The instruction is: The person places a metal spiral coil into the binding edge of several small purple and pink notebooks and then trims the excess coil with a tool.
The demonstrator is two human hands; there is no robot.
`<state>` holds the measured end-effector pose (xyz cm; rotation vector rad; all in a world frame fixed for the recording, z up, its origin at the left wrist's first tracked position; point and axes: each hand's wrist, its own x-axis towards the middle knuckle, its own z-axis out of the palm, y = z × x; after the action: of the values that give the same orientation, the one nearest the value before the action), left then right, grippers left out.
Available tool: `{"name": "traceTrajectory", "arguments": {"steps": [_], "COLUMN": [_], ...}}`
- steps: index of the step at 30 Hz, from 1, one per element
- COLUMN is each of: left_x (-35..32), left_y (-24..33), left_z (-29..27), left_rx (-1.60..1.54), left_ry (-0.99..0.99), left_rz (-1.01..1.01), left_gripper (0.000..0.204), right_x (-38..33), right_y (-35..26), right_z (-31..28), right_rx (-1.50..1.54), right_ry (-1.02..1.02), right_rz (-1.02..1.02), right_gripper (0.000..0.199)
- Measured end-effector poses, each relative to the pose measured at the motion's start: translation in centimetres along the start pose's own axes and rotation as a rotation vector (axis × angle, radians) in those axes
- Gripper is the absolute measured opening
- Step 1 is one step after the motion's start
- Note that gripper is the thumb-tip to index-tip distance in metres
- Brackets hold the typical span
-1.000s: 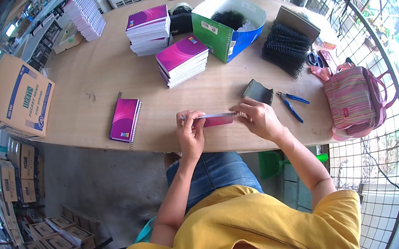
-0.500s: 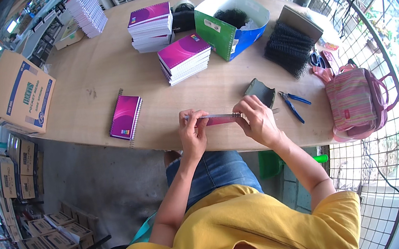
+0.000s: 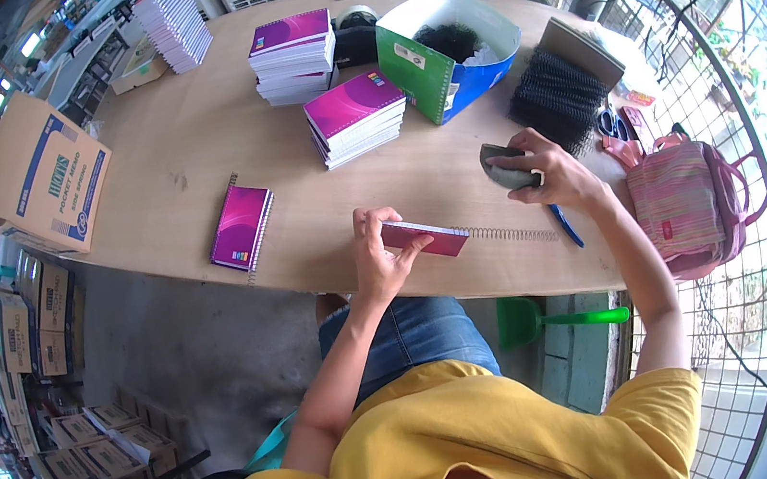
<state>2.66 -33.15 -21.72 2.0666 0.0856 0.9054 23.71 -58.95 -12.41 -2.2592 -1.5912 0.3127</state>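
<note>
My left hand [image 3: 380, 255] pinches a small purple memo notebook [image 3: 442, 239] by its left end, just above the table's near edge. A thin metal spiral coil [image 3: 517, 234] sticks out to the right from the notebook's far edge. Farther right, my right hand [image 3: 548, 175] has its fingers curled over a dark grey curved piece [image 3: 497, 164]; its kind I cannot make out. Below that hand shows the blue handle of the pliers [image 3: 567, 226], the rest hidden by my hand and arm. Another purple spiral notebook [image 3: 243, 225] lies flat to the left.
Stacks of purple notebooks [image 3: 358, 117] stand at the back, beside a blue-green bin [image 3: 418, 75] of black coils. A bundle of black spirals [image 3: 556, 93], scissors [image 3: 612, 122] and a pink striped bag [image 3: 689, 204] lie right. A cardboard box [image 3: 45, 173] is at the left edge.
My right hand has left the notebook, moved right and taken hold of the grey curved piece. The coil now shows stretched out to the right; my left hand still has the notebook.
</note>
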Motion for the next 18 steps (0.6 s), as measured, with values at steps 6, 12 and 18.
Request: {"name": "traceTrajectory", "arguments": {"steps": [6,12,18], "left_x": [0.5,0.5,0.0], "left_y": [-0.4,-0.3,-0.1], "left_z": [0.1,0.2,0.8], "left_rx": [-0.027,-0.04,-0.094], "left_ry": [-0.045,-0.067,-0.071], "left_rz": [0.064,0.061,0.03], "left_gripper": [0.058,0.062,0.063], "right_x": [0.8,1.8,2.2], "right_y": [-4.6,-6.5,-5.2], "right_z": [3.8,4.4,5.0], "right_rx": [0.679,0.394,0.636], "right_ry": [-0.071,-0.08,-0.046], "right_rz": [0.199,0.099,0.299], "right_gripper": [0.051,0.051,0.065]}}
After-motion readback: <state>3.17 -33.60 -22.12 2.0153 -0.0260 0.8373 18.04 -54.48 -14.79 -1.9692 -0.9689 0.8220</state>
